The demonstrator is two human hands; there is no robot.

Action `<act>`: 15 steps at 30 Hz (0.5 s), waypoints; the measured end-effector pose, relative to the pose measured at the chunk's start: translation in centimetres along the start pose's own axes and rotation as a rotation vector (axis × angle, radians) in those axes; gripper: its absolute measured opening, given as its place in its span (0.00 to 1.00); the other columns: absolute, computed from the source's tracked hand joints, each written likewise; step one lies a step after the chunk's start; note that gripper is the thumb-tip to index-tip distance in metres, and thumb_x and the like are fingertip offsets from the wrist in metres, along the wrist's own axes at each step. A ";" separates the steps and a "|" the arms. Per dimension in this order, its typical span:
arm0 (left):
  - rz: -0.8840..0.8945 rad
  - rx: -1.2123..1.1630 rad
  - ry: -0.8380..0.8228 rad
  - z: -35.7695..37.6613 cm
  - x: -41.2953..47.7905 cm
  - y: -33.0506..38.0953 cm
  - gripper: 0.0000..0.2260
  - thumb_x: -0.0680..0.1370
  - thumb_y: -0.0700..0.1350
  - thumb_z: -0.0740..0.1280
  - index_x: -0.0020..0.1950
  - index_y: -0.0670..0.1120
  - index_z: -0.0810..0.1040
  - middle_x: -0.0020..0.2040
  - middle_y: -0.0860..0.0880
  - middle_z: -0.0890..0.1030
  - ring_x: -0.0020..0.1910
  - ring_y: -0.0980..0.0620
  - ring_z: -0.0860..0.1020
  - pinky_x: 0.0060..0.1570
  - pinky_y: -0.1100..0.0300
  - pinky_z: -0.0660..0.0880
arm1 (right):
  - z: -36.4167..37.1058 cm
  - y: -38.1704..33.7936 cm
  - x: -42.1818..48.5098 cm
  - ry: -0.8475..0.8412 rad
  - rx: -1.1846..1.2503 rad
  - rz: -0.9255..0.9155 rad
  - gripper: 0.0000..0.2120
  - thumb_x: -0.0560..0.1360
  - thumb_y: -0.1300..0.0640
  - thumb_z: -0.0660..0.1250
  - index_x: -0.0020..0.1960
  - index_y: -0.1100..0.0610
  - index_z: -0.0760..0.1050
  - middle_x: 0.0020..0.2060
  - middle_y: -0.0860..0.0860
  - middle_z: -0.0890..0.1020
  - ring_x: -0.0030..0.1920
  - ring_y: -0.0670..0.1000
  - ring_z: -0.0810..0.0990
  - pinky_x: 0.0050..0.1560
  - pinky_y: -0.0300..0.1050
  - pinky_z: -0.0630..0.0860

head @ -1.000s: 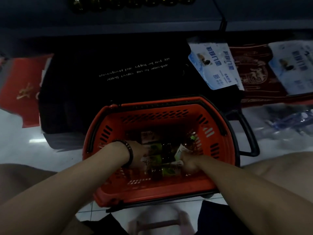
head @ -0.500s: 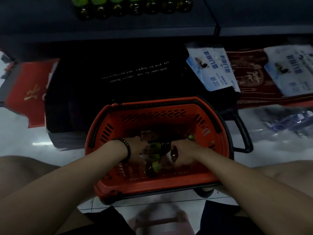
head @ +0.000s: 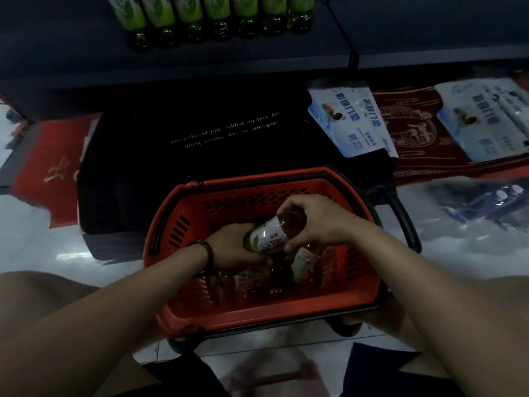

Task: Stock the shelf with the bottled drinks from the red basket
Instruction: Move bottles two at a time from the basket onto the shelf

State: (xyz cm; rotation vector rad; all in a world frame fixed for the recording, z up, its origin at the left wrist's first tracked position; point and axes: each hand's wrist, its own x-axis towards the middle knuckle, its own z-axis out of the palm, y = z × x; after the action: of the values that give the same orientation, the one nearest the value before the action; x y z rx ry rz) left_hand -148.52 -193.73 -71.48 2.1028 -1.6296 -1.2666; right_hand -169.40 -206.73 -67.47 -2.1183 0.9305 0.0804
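The red basket stands on the floor between my knees. Above its inside, a tea bottle with a white and green label lies tilted, held by both hands. My left hand grips its lower, labelled end. My right hand closes over its upper end. More bottles lie in the basket's bottom, partly hidden by my hands. A row of green-labelled bottles stands on the dark shelf at the top.
A black mat with white lettering lies behind the basket, a red mat to its left. Blue and white packages and a dark red mat sit at the right. A wrapped pack of bottles rests on the white floor.
Both hands were down among the bottles in the basket; now they have lifted one bottle up above the others. The view has tilted up, showing more of the shelf.
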 end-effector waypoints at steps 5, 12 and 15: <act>-0.164 -0.053 0.133 -0.4 0.5 -1.9 0.22 0.69 0.68 0.77 0.55 0.56 0.81 0.49 0.55 0.85 0.45 0.58 0.82 0.39 0.63 0.75 | 3.7 4.1 2.7 0.259 0.498 0.521 0.21 0.62 0.50 0.83 0.52 0.54 0.84 0.42 0.51 0.88 0.43 0.52 0.88 0.43 0.49 0.86; -0.231 -0.019 0.184 -1.2 1.4 -3.8 0.26 0.65 0.67 0.81 0.52 0.52 0.80 0.47 0.52 0.84 0.44 0.54 0.83 0.42 0.57 0.83 | 8.4 7.7 3.6 -0.242 0.454 1.021 0.12 0.79 0.54 0.71 0.57 0.60 0.77 0.55 0.60 0.78 0.62 0.65 0.79 0.65 0.65 0.77; -0.230 -0.061 0.174 -1.6 1.8 -3.9 0.25 0.65 0.65 0.82 0.51 0.52 0.79 0.47 0.52 0.84 0.44 0.54 0.83 0.39 0.59 0.81 | 8.7 8.3 3.8 -0.270 0.471 1.048 0.22 0.80 0.54 0.71 0.71 0.61 0.73 0.60 0.61 0.79 0.65 0.63 0.77 0.67 0.61 0.75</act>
State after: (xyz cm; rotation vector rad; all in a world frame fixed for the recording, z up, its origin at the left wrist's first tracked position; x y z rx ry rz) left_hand -144.62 -194.32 -73.78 2.3417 -1.2929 -1.1405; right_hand -169.82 -206.30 -80.07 -0.9970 1.5992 0.5911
